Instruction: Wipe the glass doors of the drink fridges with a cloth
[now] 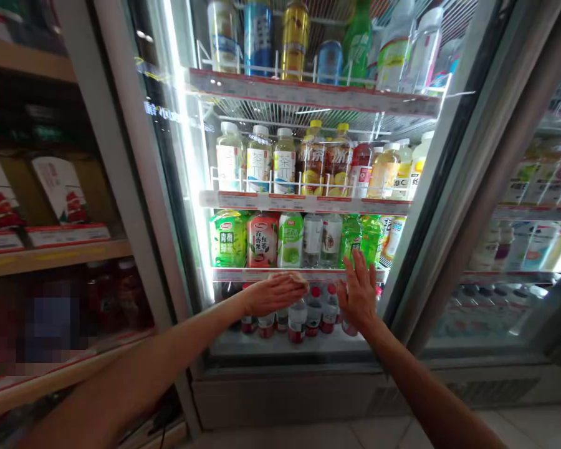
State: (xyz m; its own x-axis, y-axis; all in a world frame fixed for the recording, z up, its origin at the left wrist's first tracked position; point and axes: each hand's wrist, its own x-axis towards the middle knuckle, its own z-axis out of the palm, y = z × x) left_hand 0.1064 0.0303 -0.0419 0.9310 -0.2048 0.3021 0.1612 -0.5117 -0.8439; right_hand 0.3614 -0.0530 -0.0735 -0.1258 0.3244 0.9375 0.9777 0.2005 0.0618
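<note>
My left hand (275,293) reaches in from the left, fingers stretched together over a small pale cloth (300,280) that shows at the fingertips. It is in front of the lower shelf edge of a lit drinks fridge, at the glass door (159,112), which carries faint reflections. To its right, my right hand (359,290) is raised with its fingers spread and seems to hold nothing; whether its palm touches the glass I cannot tell. Behind the hands stand a green-labelled bottle (290,240), clear bottles (331,240) and, lower down, red-capped bottles (314,312).
Upper fridge shelves hold tea bottles (260,159) and cans (294,40). A thick door frame (467,187) separates this fridge from another one on the right. On the left, a wooden shelf (56,255) carries boxed goods. Pale floor tiles (378,433) show at the bottom.
</note>
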